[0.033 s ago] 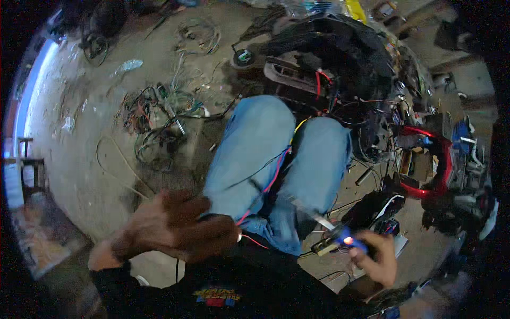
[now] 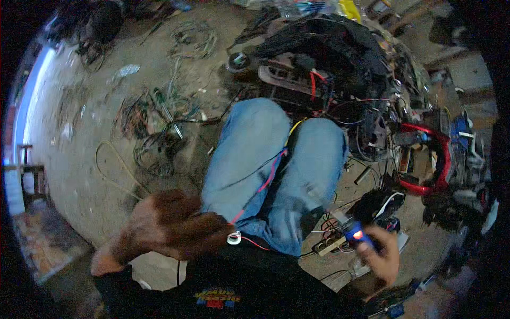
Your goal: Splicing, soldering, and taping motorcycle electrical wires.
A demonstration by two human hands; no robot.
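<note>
A white ring [image 2: 234, 237], more fully exposed than an instant earlier, is seen just below the fingertips of a blurred left hand [image 2: 175, 226]; its fingers are curled, but whether anything is gripped cannot be told. In the right hand [image 2: 381, 252], a blue-handled tool [image 2: 350, 229] with a glowing orange spot is firmly grasped — carried slightly outward since the previous frame. Its blurred shaft is angled toward the right thigh, apart from the pink-red wire [image 2: 264, 186], so the two are judged not to be in contact. The wire is laid along the blue jeans [image 2: 249, 143], from between the knees toward the left fingertips. Beyond, a black molded body [image 2: 340, 48] is surrounded by scattered parts — loose wiring [image 2: 141, 114] included.
</note>
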